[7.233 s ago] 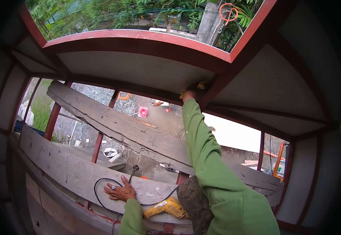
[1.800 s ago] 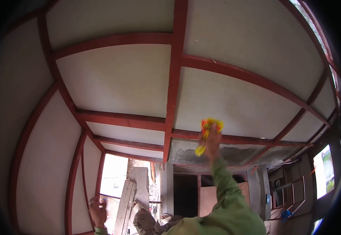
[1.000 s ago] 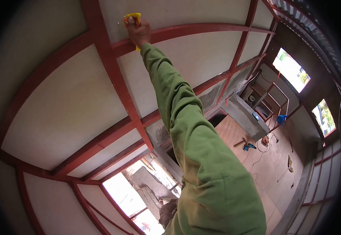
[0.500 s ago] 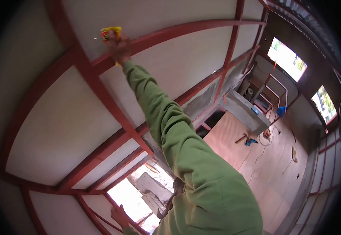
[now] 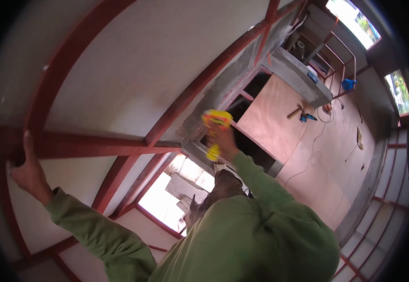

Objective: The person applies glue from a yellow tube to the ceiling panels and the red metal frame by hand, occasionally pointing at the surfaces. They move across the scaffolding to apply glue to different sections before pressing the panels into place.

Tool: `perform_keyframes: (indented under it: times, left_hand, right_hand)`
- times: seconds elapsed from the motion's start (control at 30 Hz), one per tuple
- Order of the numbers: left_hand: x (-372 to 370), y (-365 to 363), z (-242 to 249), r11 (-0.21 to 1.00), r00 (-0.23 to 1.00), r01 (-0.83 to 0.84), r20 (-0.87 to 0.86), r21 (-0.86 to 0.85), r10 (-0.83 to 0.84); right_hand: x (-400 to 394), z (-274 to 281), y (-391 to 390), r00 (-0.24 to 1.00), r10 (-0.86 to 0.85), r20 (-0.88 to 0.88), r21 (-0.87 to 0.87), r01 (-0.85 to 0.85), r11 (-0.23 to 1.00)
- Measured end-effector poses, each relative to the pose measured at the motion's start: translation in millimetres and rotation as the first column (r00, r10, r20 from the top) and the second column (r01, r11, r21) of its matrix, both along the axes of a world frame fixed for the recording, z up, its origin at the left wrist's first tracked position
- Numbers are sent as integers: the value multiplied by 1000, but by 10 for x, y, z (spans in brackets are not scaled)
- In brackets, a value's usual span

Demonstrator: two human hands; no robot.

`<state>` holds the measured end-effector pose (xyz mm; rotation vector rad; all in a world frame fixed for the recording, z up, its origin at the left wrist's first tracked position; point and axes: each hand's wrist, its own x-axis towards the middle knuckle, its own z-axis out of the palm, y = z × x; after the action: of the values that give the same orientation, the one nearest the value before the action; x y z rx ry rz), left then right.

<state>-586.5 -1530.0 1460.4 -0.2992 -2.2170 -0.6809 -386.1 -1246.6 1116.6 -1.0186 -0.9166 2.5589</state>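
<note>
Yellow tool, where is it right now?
In the head view, the yellow tool sits near centre frame in the right hand, away from the red ceiling frame that the left hand grips.

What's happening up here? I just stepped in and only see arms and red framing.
A person in a green long-sleeved top is working up among red metal framing with pale panels fixed between the bars. The left hand grips one of the red bars. The right hand holds a yellow tool, blurred, away from the panels. Far below, other tools and a cord lie on a plywood floor.
</note>
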Motion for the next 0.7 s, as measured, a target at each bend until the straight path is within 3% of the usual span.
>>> perform_keyframes:
  times: [0.07, 0.13, 0.2, 0.23, 0.3, 0.37, 0.4, 0.47, 0.5, 0.57, 0.6, 0.67, 0.7]
  left_hand:
    - [-129, -105, -81, 970, 969, -242, -62, -12, 240]
    - [2, -41, -12, 943, 958, -286, -64, -170, 279]
    - [-56, -316, -2, 995, 995, -68, 81, 77, 61]
    - [-91, -386, 0, 991, 998, -61, 25, 122, 58]
    - [-232, -608, -12, 984, 999, -38, -31, 174, 44]
    - [-392, -591, 53, 929, 927, -357, -80, 98, 365]
    - [-459, -553, 30, 935, 934, -337, -83, 109, 346]
    - [-221, 107, 82, 741, 751, -613, -89, 274, 654]
    - [-230, 145, 71, 749, 764, -595, -86, 293, 640]
    - [-223, 203, 16, 681, 651, -683, -202, 265, 732]
    - [-214, 328, -30, 684, 659, -673, -194, 281, 727]
    - [-206, 799, -81, 740, 637, -529, -380, 416, 670]
    - [-366, 663, -123, 702, 581, -553, -396, 449, 711]
  right_hand:
    - [691, -480, 357, 992, -50, 120, 40, 45, 998]
    - [1209, -664, 642, 959, -154, 240, 31, 151, 988]
    - [1540, -753, 870, 918, -279, 281, 51, 276, 960]
    - [1632, -795, 963, 904, -337, 262, 27, 342, 939]
    - [1595, -812, 1087, 878, -394, 270, 77, 389, 918]
    - [1431, -801, 1214, 852, -439, 285, 171, 405, 898]
    - [1328, -784, 1275, 845, -459, 275, 176, 425, 888]
    - [962, -585, 1319, 790, -483, 378, 235, 423, 875]
    - [816, -570, 1328, 776, -518, 359, 286, 437, 853]
    - [582, -625, 1394, 773, -552, 312, 313, 464, 829]
    - [448, -622, 1424, 771, -564, 296, 303, 484, 821]
    - [198, -660, 1590, 802, -550, 234, 306, 476, 824]
    - [91, -673, 1687, 826, -526, 203, 329, 448, 831]
